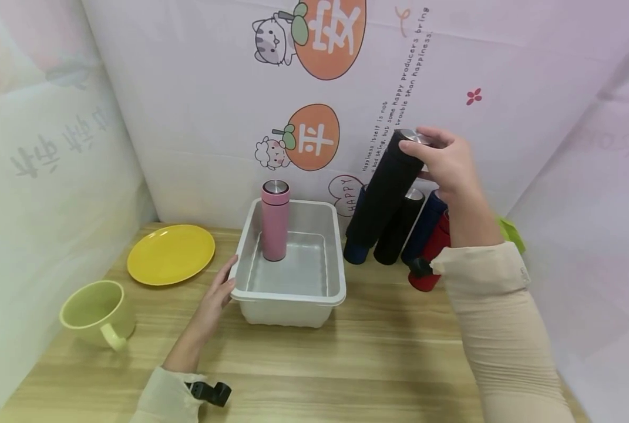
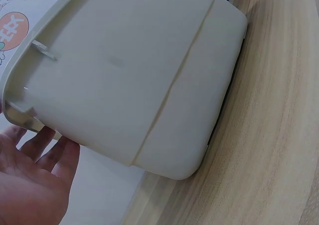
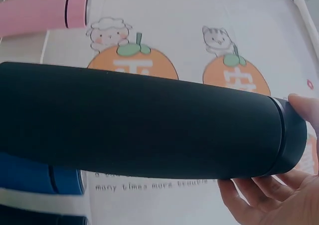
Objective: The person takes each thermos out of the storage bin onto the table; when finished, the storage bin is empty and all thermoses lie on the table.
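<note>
My right hand [image 1: 446, 161] grips a black thermos bottle [image 1: 385, 191] around its silver-topped lid, holding it tilted above the table. In the right wrist view, this bottle [image 3: 149, 122] spans the frame, with the thumb and fingers on either side of the lid. My left hand [image 1: 216, 299] holds the left rim of a white plastic bin [image 1: 293, 308]; in the left wrist view its fingers [image 2: 62, 157] reach under that rim. A pink thermos bottle [image 1: 275, 226] stands upright inside the bin at the back left.
Behind the raised bottle stand blue [image 1: 355, 254], black [image 1: 393, 238], dark blue [image 1: 425, 229] and red [image 1: 425, 282] bottles, partly hidden. A yellow plate [image 1: 171, 254] and a green mug [image 1: 94, 311] are at left. Something bright green [image 1: 512, 235] shows behind the right arm. Printed cloth [image 1: 198, 106] forms walls.
</note>
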`<state>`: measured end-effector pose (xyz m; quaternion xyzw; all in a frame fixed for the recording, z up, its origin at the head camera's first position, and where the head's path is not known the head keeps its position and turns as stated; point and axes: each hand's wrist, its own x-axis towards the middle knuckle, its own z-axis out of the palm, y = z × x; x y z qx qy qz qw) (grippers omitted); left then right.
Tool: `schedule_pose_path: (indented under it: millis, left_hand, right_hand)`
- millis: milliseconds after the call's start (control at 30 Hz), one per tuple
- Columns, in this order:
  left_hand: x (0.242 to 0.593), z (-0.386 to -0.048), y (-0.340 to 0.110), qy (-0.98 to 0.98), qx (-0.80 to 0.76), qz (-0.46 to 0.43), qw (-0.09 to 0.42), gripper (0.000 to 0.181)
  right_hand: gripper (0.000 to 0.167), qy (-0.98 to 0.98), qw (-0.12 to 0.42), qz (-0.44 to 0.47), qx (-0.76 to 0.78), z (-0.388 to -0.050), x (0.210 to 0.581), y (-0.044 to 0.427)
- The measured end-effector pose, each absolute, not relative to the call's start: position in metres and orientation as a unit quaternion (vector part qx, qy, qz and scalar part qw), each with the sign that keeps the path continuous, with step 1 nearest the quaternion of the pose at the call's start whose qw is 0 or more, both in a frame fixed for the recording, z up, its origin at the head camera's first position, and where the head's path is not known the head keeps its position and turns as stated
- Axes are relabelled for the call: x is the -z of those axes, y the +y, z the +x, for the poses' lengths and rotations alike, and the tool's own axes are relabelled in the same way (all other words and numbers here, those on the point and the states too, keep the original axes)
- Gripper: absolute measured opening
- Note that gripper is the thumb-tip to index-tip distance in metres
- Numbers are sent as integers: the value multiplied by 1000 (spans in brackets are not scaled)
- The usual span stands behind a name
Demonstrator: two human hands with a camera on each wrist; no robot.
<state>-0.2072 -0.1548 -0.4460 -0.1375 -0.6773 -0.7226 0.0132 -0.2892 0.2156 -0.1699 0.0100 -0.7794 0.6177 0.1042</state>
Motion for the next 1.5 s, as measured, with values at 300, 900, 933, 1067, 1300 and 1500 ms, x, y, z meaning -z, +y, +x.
schedule_pose_path:
  millis: [300,900,933,1067,1300,1500]
  left_hand:
    - [443,-205,-155,-678,723,-135,15,54]
    - [443,-205,-155,-682,718,-139,14,54]
    - [443,-205,-155,-682,718,-138,13,54]
    - [443,-205,-154,-682,718,-135,11,53]
    - [444,-205,-154,-681,719,-138,11,53]
    - [444,-204,-154,-680,720,-139,12,54]
  right_hand:
    - [72,-820,114,-35,-559,-285,190,241]
    - [78,-864,159,-89,-469,-295,264,265]
    - [78,-864,164,-94,-466,-296,267,266]
    - [78,-866,174,-114,-454,-299,282,266]
    - [80,-873,187,-137,-428,-307,305,269]
    - [80,-878,197,-145,-410,-312,318,270]
